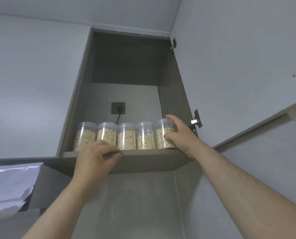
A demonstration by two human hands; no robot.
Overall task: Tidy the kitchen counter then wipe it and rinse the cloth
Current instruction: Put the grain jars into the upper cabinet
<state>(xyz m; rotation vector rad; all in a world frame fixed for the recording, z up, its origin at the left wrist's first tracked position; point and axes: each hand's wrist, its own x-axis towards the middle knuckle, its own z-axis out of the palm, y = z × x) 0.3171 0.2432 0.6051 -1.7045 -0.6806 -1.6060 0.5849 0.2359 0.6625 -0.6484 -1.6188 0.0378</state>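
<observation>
I look up into an open wall cabinet. Several clear plastic jars of oats stand in a row on its bottom shelf (143, 152). My right hand (177, 133) grips the rightmost jar (162, 133), with the thumb low on its front and the fingers over its top, at the shelf's right end. My left hand (95, 156) holds the shelf's front edge, fingers curled over it, in front of the second jar from the left (107, 133). The counter and the cloth are out of view.
The cabinet door (247, 66) stands open to the right on two hinges (195, 121). A black socket with a plugged-in cable (118, 108) sits on the back wall behind the jars. A white crumpled sheet (9, 187) covers something at the lower left.
</observation>
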